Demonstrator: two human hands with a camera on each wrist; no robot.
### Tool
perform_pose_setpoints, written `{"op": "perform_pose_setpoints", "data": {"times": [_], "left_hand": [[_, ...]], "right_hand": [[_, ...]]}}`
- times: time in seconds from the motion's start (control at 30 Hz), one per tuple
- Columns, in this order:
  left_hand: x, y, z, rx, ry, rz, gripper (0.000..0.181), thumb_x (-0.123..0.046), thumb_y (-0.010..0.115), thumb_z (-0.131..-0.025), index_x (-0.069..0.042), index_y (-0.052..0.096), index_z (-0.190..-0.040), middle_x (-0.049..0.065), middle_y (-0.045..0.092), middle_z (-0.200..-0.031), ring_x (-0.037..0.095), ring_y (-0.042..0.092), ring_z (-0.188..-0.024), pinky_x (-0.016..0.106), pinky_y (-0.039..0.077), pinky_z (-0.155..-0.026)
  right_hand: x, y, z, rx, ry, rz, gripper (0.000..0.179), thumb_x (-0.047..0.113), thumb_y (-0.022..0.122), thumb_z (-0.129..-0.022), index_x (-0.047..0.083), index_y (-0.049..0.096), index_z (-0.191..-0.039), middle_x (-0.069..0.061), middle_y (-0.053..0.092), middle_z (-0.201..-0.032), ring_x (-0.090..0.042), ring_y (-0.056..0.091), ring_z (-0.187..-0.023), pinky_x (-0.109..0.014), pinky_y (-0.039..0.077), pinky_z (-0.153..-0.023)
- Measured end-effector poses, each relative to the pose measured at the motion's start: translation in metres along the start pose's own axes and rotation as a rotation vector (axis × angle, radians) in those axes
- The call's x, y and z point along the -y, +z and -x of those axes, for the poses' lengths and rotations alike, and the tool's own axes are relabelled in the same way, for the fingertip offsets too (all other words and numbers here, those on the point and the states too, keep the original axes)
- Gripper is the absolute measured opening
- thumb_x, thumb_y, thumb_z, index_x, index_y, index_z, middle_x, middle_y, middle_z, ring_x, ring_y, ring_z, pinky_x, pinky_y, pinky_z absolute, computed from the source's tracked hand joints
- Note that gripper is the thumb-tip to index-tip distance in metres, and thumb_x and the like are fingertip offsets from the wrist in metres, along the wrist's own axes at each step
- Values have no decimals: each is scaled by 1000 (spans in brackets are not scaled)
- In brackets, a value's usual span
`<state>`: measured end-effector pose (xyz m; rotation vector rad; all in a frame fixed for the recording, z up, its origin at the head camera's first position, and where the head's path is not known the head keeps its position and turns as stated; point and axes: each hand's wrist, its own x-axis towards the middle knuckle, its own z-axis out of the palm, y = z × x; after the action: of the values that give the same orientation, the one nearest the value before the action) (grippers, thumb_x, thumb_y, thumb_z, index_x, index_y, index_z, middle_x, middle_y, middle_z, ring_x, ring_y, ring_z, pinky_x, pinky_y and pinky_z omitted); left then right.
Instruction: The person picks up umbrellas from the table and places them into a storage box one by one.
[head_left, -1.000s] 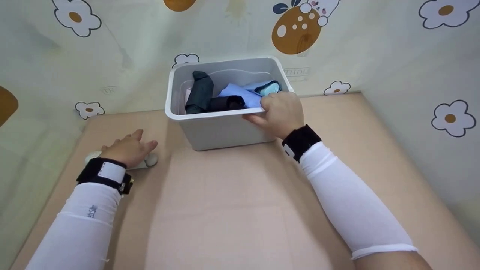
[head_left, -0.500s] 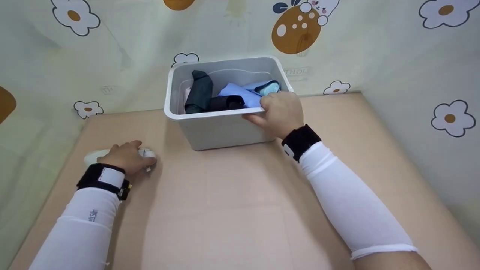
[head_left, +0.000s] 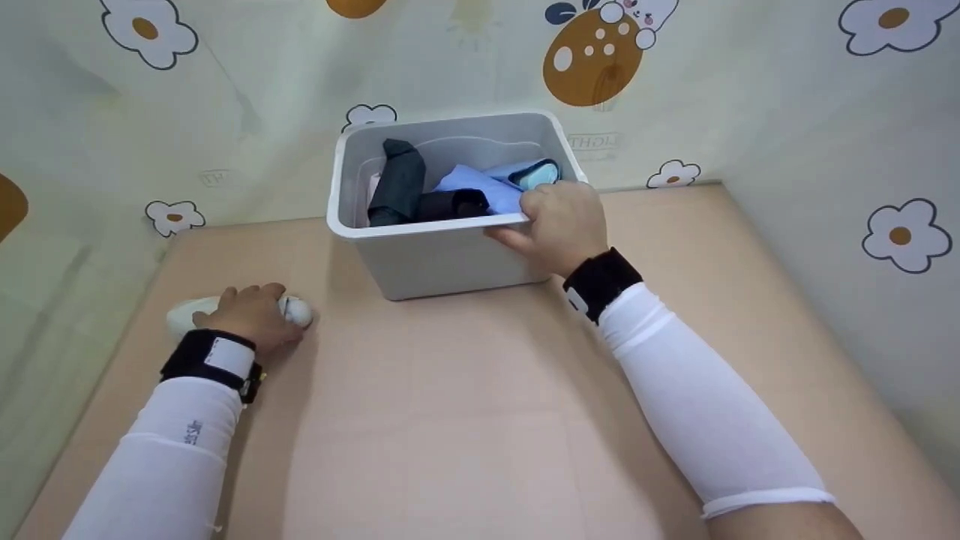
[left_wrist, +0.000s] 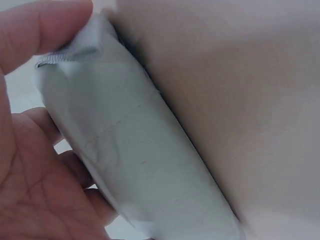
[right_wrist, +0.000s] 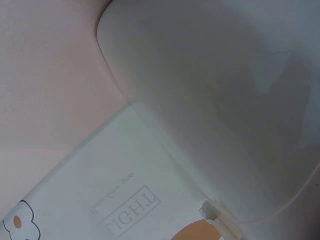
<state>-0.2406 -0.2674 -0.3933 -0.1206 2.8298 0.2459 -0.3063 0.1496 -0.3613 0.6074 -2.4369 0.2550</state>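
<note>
My left hand (head_left: 251, 316) curls over a pale grey-green fabric roll (head_left: 191, 315) that lies on the left of the table. The roll's rounded end (head_left: 298, 311) shows past my fingers. In the left wrist view, my thumb (left_wrist: 47, 30) presses a ribbed strap (left_wrist: 75, 50) at one end, with the other fingers behind the roll. My right hand (head_left: 566, 225) grips the front right rim of a grey plastic bin (head_left: 450, 266), thumb outside. The right wrist view has the bin's smooth wall (right_wrist: 200, 100) close up.
Inside the bin lie a dark green roll (head_left: 399, 184), a black roll (head_left: 454, 205), blue cloth (head_left: 480, 187) and a teal item with a dark edge (head_left: 541, 174). A patterned curtain (head_left: 262, 97) stands behind the bin. Beige cloth covers the table (head_left: 435, 420).
My left hand has come down onto the pale roll and closed its fingers round it. The right hand and the bin have stayed in place.
</note>
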Motion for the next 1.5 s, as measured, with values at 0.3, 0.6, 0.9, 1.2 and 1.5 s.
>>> {"op": "perform_pose_setpoints", "data": {"times": [0.3, 0.6, 0.9, 1.2, 1.5], "left_hand": [[0, 3, -1, -9, -7, -22, 73, -28, 70, -89, -1, 44, -152, 38, 49, -145, 61, 31, -140, 93, 20, -103], [3, 7, -6, -11, -12, -24, 64, -6, 65, -90, -1, 46, -151, 38, 46, -148, 61, 31, -140, 93, 13, -105], [4, 12, -8, -64, -10, -52, 58, 0, 62, -93, -1, 48, -149, 39, 48, -146, 62, 35, -138, 93, 14, -105], [5, 14, -11, -63, -6, -71, 58, 2, 62, -92, 0, 49, -148, 40, 49, -142, 62, 37, -136, 92, 15, -106], [3, 14, -8, -75, 8, -86, 55, 3, 63, -89, 3, 51, -143, 39, 54, -135, 62, 41, -131, 93, 15, -105]], "right_hand": [[0, 0, 0, -19, -4, -8, 75, 79, 64, -86, 14, 41, -57, -1, 37, -54, -28, 54, -57, -41, 35, -55], [1, 0, 0, -40, -21, 0, 75, 78, 64, -87, 14, 41, -57, -1, 39, -53, -29, 55, -57, -43, 37, -55], [0, 1, 0, -46, -24, 1, 75, 79, 63, -87, 14, 40, -57, -1, 38, -53, -28, 52, -55, -41, 34, -54], [0, 1, 0, -39, -12, -10, 75, 79, 64, -87, 14, 40, -57, -1, 37, -53, -28, 52, -55, -41, 33, -54], [-1, 1, 1, -57, -22, 2, 74, 76, 67, -86, 14, 41, -57, -5, 44, -52, -33, 58, -58, -47, 41, -56]]}}
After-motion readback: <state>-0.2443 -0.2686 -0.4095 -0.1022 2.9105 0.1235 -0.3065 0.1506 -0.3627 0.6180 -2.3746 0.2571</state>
